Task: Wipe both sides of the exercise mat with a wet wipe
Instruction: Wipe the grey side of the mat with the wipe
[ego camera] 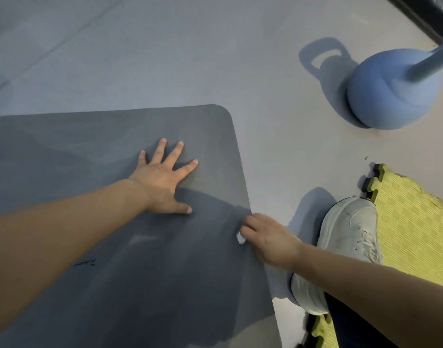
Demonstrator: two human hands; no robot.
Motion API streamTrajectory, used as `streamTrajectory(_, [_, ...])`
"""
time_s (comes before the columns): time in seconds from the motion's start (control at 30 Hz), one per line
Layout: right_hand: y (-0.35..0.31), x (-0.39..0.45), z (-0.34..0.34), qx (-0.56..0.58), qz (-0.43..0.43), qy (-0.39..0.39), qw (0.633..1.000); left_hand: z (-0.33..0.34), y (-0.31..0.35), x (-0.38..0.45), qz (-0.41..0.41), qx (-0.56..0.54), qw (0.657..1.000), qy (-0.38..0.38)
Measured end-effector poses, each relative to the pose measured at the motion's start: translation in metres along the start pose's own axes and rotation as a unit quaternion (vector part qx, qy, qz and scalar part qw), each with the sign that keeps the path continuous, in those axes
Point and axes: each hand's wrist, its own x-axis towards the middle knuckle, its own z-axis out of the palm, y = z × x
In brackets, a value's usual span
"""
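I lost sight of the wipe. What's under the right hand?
A white scrap of wet wipe shows under the right hand at the mat edge; the rest is hidden.

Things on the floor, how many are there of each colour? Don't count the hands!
Grey: 1, the exercise mat
Blue: 1, the kettlebell
White: 2, the shoe and the wet wipe under the right hand
Yellow: 1, the foam tile
Total: 5
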Motion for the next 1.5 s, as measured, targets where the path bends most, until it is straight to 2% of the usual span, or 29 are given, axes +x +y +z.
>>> streamTrajectory(0.07, [-0.007, -0.006, 0.002, -0.01, -0.034, -0.033, 0.999, 0.005, 0.0, -0.002, 0.001, 0.013, 1.0, -0.005])
streamTrajectory(0.13, [0.001, 0.018, -0.003, 0.001, -0.029, -0.022, 0.999, 0.009, -0.001, 0.0, 0.001, -0.003, 1.0, 0.006])
streamTrajectory(0.2, [0.022, 0.07, -0.013, 0.009, 0.048, 0.044, 0.998, 0.012, -0.005, -0.001, 0.001, -0.023, 0.999, 0.028])
streamTrajectory(0.27, [0.047, 0.133, -0.031, -0.011, 0.149, 0.13, 0.98, 0.015, -0.007, -0.002, -0.017, -0.041, 0.997, 0.058])
streamTrajectory(0.33, [0.063, 0.186, -0.049, 0.0, 0.242, 0.168, 0.955, 0.019, -0.009, -0.005, -0.044, -0.05, 0.995, 0.075])
streamTrajectory(0.4, [0.06, 0.215, -0.054, 0.028, 0.285, 0.184, 0.94, 0.022, -0.011, -0.007, -0.048, -0.045, 0.995, 0.08])
streamTrajectory(0.47, [0.039, 0.211, -0.042, 0.039, 0.244, 0.208, 0.946, 0.022, -0.014, -0.009, -0.033, -0.051, 0.995, 0.084])
streamTrajectory(0.53, [0.004, 0.18, -0.021, 0.061, 0.16, 0.209, 0.963, 0.018, -0.019, -0.01, -0.023, -0.059, 0.995, 0.082])
streamTrajectory(0.63, [-0.047, 0.117, 0.002, 0.084, 0.051, 0.1, 0.99, 0.011, -0.025, -0.012, -0.015, -0.046, 0.997, 0.057])
streamTrajectory(0.7, [-0.051, 0.102, 0.003, 0.072, 0.001, 0.025, 0.997, 0.01, -0.024, -0.012, -0.01, -0.04, 0.998, 0.049])
streamTrajectory(0.73, [-0.044, 0.109, -0.002, 0.066, -0.009, 0.013, 0.998, 0.011, -0.023, -0.012, -0.01, -0.039, 0.998, 0.048])
streamTrajectory(0.8, [-0.025, 0.141, -0.013, 0.06, 0.021, 0.04, 0.997, 0.014, -0.022, -0.012, -0.011, -0.035, 0.998, 0.055])
streamTrajectory(0.9, [0.007, 0.202, -0.03, 0.014, 0.122, 0.101, 0.987, 0.015, -0.023, -0.014, -0.016, -0.038, 0.997, 0.069])
streamTrajectory(1.0, [0.029, 0.233, -0.042, 0.007, 0.261, 0.145, 0.954, 0.019, -0.023, -0.019, -0.044, -0.036, 0.995, 0.081])
streamTrajectory(1.03, [0.028, 0.235, -0.043, 0.01, 0.284, 0.158, 0.946, 0.02, -0.023, -0.022, -0.054, -0.036, 0.994, 0.085])
streamTrajectory(1.1, [0.009, 0.225, -0.035, 0.021, 0.244, 0.163, 0.956, 0.025, -0.024, -0.027, -0.065, -0.038, 0.993, 0.091])
streamTrajectory(1.17, [-0.025, 0.197, -0.017, 0.04, 0.139, 0.143, 0.979, 0.029, -0.027, -0.031, -0.057, -0.035, 0.993, 0.093])
streamTrajectory(1.23, [-0.062, 0.153, 0.003, 0.073, 0.073, 0.102, 0.989, 0.033, -0.032, -0.036, -0.034, -0.032, 0.995, 0.091])
streamTrajectory(1.33, [-0.089, 0.112, 0.015, 0.064, 0.002, 0.043, 0.997, 0.038, -0.043, -0.044, 0.012, -0.011, 0.997, 0.075])
streamTrajectory(1.4, [-0.074, 0.127, 0.005, 0.036, -0.004, 0.051, 0.998, 0.039, -0.051, -0.047, 0.033, 0.003, 0.998, 0.061])
streamTrajectory(1.5, [-0.03, 0.19, -0.022, -0.015, 0.079, 0.113, 0.99, 0.039, -0.058, -0.047, 0.038, 0.015, 0.998, 0.05])
